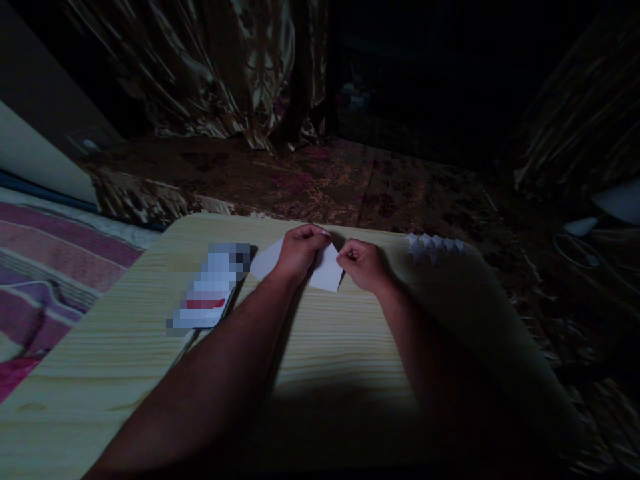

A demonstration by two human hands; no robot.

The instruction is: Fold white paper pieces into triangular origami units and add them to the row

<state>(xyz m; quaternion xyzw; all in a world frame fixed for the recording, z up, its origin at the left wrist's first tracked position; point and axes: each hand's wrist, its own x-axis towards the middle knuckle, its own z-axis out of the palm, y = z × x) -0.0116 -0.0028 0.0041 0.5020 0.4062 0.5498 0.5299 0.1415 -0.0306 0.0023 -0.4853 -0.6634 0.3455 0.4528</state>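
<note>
Over the pale wooden table [325, 347], left hand [297, 257] and right hand [363, 265] pinch a small white paper piece [327, 272], fingers closed on its edges; it looks light and easily creased.

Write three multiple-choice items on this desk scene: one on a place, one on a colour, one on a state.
1. Where does the row of small folded pieces lie?
A. By the far right edge of the wooden table
B. On the striped blanket
C. Under the left forearm

2. What colour is the sheet of paper between the hands?
A. Red
B. White
C. Green

3. How is that paper held?
A. It lies flat, untouched
B. One hand alone holds it
C. Both the left hand and the right hand pinch it

Answers:
1 A: the pieces sit in a line on the table's far right, apart from the hands.
2 B: the sheet shows plain white against the wood.
3 C: fingers of both hands close on its upper edge, one at each side.
</note>
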